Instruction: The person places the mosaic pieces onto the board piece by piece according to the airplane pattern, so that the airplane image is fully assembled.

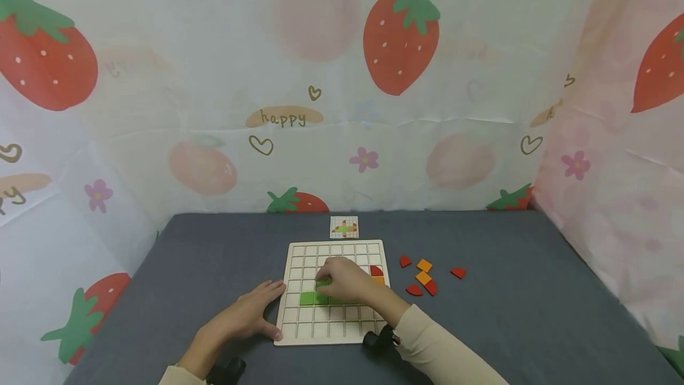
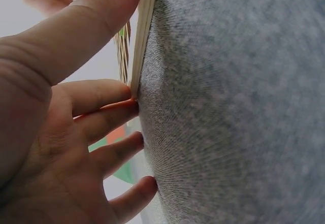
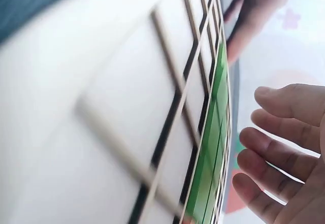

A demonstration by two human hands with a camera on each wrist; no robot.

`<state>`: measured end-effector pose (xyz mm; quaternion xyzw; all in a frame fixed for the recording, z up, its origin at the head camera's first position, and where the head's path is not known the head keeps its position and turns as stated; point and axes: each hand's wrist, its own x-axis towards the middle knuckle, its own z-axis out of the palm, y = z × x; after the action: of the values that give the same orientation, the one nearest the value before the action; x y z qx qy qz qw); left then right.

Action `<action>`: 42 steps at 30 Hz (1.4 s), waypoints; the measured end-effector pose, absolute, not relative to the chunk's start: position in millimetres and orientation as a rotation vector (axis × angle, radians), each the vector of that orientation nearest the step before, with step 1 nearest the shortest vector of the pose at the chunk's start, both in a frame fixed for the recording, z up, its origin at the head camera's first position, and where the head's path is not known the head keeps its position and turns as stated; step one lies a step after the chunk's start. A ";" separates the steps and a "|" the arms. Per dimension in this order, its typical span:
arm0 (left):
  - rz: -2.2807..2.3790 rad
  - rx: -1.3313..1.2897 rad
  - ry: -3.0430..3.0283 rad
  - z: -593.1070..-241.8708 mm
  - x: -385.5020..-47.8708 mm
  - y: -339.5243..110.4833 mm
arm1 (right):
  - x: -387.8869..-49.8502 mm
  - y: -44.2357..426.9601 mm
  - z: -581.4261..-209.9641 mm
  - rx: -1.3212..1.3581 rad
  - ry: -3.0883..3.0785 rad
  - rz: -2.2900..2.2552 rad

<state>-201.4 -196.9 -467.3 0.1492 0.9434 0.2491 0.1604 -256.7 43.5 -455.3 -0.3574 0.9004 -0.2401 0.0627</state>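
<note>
In the head view, my left hand (image 1: 243,314) lies at the left edge of the pale gridded board (image 1: 304,330), thumb by its near corner. The left wrist view shows its thumb and fingertips along the board's side (image 2: 146,26), fingers spread. My right hand (image 1: 350,281) is over the middle of the board, its fingertips around a green square (image 1: 324,282). In the right wrist view its fingers (image 3: 277,153) hang slightly bent and apart, holding nothing visible, beside a row of green pieces (image 3: 209,148). Another green square (image 1: 307,298) lies left of that hand.
Behind the board lies a small patterned card (image 1: 344,227). To the right are loose red pieces (image 1: 458,273) and orange squares (image 1: 424,265). A red quarter piece (image 1: 376,270) and an orange piece (image 1: 378,280) sit on the board's right side. Strawberry-print cloth (image 1: 342,165) hangs behind the table.
</note>
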 end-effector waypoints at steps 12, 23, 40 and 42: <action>0.699 0.426 2.699 -467.2 -202.4 -196.5 | -272.7 102.4 -455.6 -0.871 2.743 -0.917; 0.703 0.437 2.708 -468.9 -200.5 -197.2 | -274.3 156.3 -452.2 -0.693 2.858 -1.040; 0.710 0.488 2.728 -467.3 -198.5 -198.3 | -272.2 233.7 -461.9 -0.522 2.982 -0.977; 0.711 0.489 2.732 -466.8 -198.3 -198.4 | -271.0 240.8 -462.7 -0.518 2.988 -0.963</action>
<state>-198.3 -198.4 -466.8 0.1690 0.9445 0.2458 0.1377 -271.0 240.8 -462.7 -0.1628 0.9389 -0.3026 -0.0204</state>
